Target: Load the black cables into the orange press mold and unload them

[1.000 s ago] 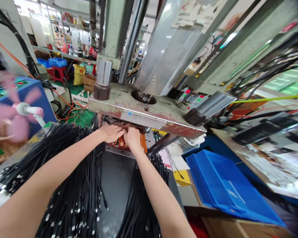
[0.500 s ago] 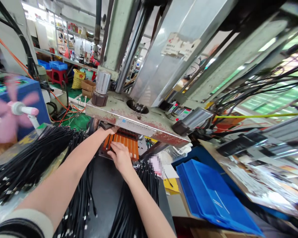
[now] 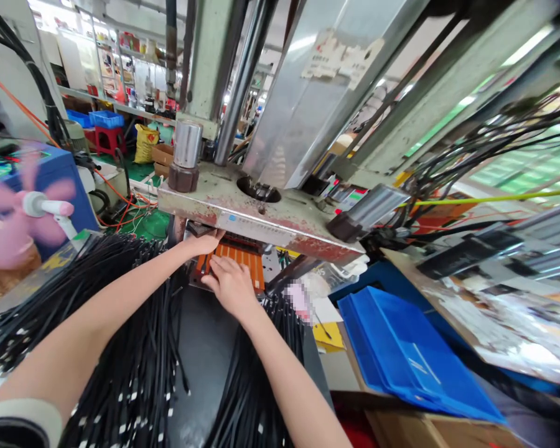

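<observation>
Under the press plate point(image 3: 261, 219) lies an orange slotted mould point(image 3: 256, 269). My right hand point(image 3: 231, 283) rests on its front left part, fingers spread and pointing forward; nothing shows in its grasp. My left hand point(image 3: 208, 241) reaches in at the mould's back left corner, beneath the plate, and its fingers are mostly hidden there. Bundles of black cables with pale ends lie on both sides of the dark work surface point(image 3: 198, 361): one bundle point(image 3: 140, 348) below my left forearm, another point(image 3: 249, 386) beside my right forearm.
A pink fan point(image 3: 32, 202) spins at the left. Stacked blue trays point(image 3: 401, 354) stand at the right, near a yellow paper point(image 3: 327, 336). Thick metal columns of the press rise above the plate. A red stool point(image 3: 109, 140) is in the back left.
The view has shifted slightly. My left forearm lies flatter, with its elbow farther left. My right hand stays on the mould, a little more to the right in the picture.
</observation>
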Demonstrator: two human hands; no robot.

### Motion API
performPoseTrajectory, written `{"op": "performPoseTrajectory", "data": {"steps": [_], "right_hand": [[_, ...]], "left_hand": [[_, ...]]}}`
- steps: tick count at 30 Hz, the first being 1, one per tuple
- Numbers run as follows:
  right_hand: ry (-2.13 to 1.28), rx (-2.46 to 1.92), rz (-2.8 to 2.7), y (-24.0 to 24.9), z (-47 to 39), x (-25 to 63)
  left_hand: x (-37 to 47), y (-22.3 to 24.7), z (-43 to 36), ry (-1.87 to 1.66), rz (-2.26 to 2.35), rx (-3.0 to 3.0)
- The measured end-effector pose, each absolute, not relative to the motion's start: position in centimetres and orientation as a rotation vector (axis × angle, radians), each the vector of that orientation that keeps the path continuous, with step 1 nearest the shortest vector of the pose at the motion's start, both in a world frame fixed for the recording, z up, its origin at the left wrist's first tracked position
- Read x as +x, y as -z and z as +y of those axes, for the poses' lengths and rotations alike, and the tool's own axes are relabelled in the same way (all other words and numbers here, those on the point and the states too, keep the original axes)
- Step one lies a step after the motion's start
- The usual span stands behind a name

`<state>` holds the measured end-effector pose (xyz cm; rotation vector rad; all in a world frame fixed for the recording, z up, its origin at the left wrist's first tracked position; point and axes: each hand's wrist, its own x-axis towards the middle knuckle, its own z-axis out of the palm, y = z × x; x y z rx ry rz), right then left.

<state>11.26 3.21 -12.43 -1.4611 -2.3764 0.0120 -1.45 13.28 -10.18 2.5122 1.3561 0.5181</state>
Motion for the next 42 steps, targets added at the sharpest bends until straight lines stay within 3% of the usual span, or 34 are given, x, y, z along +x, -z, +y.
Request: {"op": "performPoseTrajectory", "data": {"steps": [6, 10, 17, 21, 25, 29, 34, 38, 42], "right_hand": [[-0.051, -1.592, -2.405, 11.4, 7.7, 11.6], [0.007, -1.687, -2.35, 11.8, 10.5, 11.5], [0.011, -1.723, -2.322, 12.0, 11.4, 11.0], [0.107, -1.743, -2.231, 12.0, 8.1, 12.8], [0.294, -2.214, -1.961, 13.1, 1.4, 17.7], [-0.002, -2.626, -2.049, 15.9, -4.1, 21.8], [-0.305, -2.412, -1.898, 18.8, -5.3, 23.6], [-0.128, -2.186, -1.608, 17.3, -5.8, 22.8], [-0.421, -1.515, -1.569, 12.8, -7.3, 18.8]], "left_hand": [[-8.8, 11.0, 6.1, -0.534, 1.091, 2.617], [-14.8, 10.7, 1.6, -0.686, 1.523, 2.467], [-19.5, 12.1, -1.4, -0.301, 2.079, 2.175], [-18.9, 13.3, -0.3, -0.236, 2.159, 2.077], [-18.0, 14.9, 1.0, -0.268, 2.094, 1.982], [-17.5, 15.5, 1.5, -0.563, 2.043, 1.96], [-15.5, 13.1, 1.0, -1.01, 1.444, 2.023], [-11.7, 9.2, -0.2, -1.022, 1.073, 1.889], [-6.9, 4.9, -1.0, -0.907, 0.868, 1.821]]}}
